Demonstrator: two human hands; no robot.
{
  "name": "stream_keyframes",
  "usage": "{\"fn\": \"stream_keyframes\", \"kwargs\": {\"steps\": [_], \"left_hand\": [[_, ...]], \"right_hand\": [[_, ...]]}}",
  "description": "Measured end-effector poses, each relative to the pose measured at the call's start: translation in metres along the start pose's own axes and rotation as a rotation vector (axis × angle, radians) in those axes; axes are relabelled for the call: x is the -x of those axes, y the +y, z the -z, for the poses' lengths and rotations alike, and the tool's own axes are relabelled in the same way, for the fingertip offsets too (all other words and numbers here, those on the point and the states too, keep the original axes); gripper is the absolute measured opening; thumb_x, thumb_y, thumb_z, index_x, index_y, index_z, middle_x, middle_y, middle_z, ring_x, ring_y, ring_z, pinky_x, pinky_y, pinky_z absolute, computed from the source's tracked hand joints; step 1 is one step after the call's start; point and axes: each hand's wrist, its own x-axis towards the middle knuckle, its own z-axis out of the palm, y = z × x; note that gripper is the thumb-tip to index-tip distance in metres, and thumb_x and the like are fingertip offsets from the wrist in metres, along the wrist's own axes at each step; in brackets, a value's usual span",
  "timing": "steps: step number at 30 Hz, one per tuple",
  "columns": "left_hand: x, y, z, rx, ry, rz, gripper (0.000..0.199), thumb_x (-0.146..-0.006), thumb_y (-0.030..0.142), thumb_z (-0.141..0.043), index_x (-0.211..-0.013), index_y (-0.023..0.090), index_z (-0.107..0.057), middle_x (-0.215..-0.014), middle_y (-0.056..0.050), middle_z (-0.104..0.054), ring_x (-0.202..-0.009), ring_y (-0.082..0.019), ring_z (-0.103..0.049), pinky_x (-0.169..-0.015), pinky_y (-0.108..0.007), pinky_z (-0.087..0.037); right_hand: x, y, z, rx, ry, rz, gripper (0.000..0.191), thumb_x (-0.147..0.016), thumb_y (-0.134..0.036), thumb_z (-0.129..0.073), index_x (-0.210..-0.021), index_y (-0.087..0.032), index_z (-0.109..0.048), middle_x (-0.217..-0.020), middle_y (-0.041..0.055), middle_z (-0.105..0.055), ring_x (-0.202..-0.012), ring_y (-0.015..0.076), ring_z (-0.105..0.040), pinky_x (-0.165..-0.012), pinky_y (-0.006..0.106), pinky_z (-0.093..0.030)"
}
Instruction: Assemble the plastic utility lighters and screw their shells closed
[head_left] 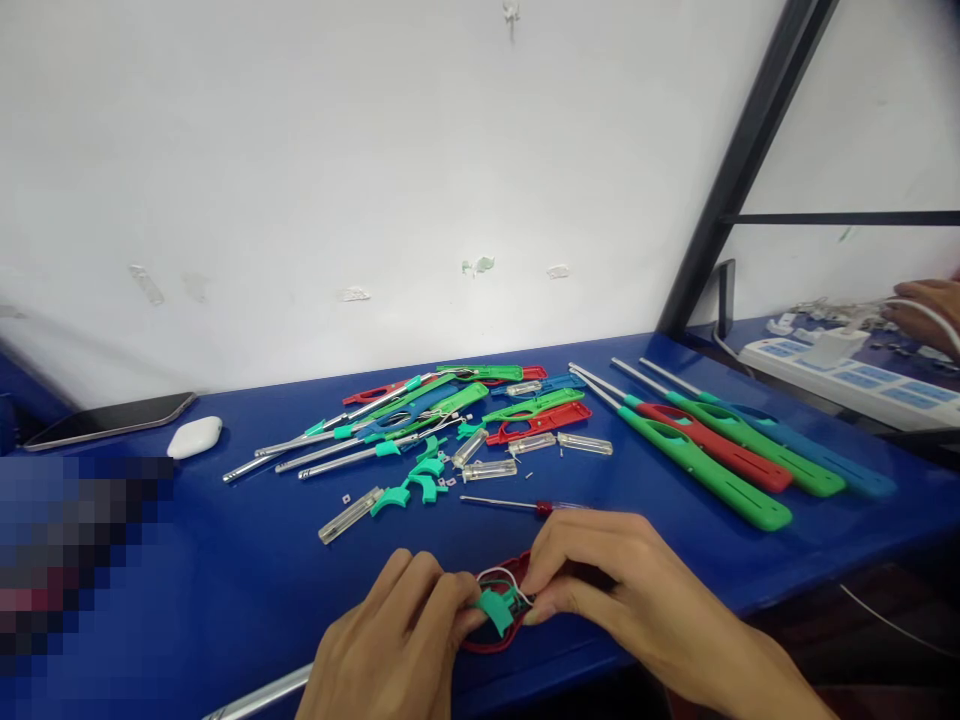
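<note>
one red casing (pixel 487 648) slants up rightward, lower middle, pinched by left hand (pixel 394 640) and right hand (pixel 626 575), green trigger (pixel 496 611) nearer the left.

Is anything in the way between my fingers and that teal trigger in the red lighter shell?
Left hand: nothing visible. Right hand: the white wire loops above the teal trigger and down to those fingertips, partly between.
</note>
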Motion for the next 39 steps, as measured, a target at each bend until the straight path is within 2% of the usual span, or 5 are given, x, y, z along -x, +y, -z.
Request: {"fn": "stream_keyframes", "kwargs": {"steps": [13, 18, 24, 32, 39], "left_hand": [[0.002, -0.002, -0.003, -0.012, -0.046, -0.024, 0.025, -0.109, 0.014, -0.044, -0.103, 0.027, -0.065, -0.088, 0.002, -0.069, -0.071, -0.019, -0.066, -0.056, -0.031, -0.056], [0.006, -0.003, -0.005, 0.001, -0.063, -0.033, 0.023, -0.108, 0.014, -0.047, -0.108, 0.027, -0.065, -0.094, 0.001, -0.071, -0.076, -0.021, -0.069, -0.055, -0.031, -0.057], [0.003, -0.004, -0.001, 0.043, -0.076, -0.039, 0.02, -0.108, 0.015, -0.051, -0.118, 0.026, -0.065, -0.093, 0.001, -0.071, -0.074, -0.018, -0.064, -0.061, -0.03, -0.062], [0.004, -0.002, 0.008, 0.088, -0.038, 0.063, 0.045, -0.097, 0.001, -0.049, -0.128, 0.029, -0.065, -0.119, -0.005, -0.069, -0.101, -0.02, -0.071, -0.078, -0.031, -0.067], [0.0, -0.007, 0.008, 0.158, -0.032, 0.031, 0.033, -0.107, 0.012, -0.046, -0.131, 0.029, -0.063, -0.11, 0.001, -0.076, -0.093, -0.013, -0.075, -0.081, -0.023, -0.065]], "right_hand": [[-0.001, -0.002, 0.0, -0.233, 0.035, -0.211, 0.015, -0.087, -0.027, -0.092, -0.09, -0.024, -0.076, -0.083, -0.0063, -0.081, -0.071, 0.0113, -0.073, -0.067, 0.018, -0.054], [-0.002, -0.001, 0.0, -0.174, 0.045, -0.132, 0.016, -0.086, -0.027, -0.092, -0.079, -0.023, -0.078, -0.081, -0.006, -0.08, -0.067, 0.0095, -0.067, -0.065, 0.017, -0.052], [-0.001, 0.0, 0.001, -0.054, 0.069, -0.07, 0.017, -0.08, -0.018, -0.096, -0.086, -0.025, -0.081, -0.088, -0.0064, -0.083, -0.08, 0.0114, -0.073, -0.076, 0.017, -0.055], [0.002, 0.0, 0.0, 0.032, 0.041, -0.056, 0.01, -0.088, -0.026, -0.091, -0.093, -0.027, -0.082, -0.09, -0.0058, -0.084, -0.078, 0.0128, -0.074, -0.075, 0.019, -0.055], [0.004, 0.003, -0.001, 0.06, 0.056, -0.012, 0.009, -0.091, -0.033, -0.088, -0.096, -0.028, -0.082, -0.094, -0.0058, -0.085, -0.081, 0.014, -0.075, -0.079, 0.022, -0.056]]}}
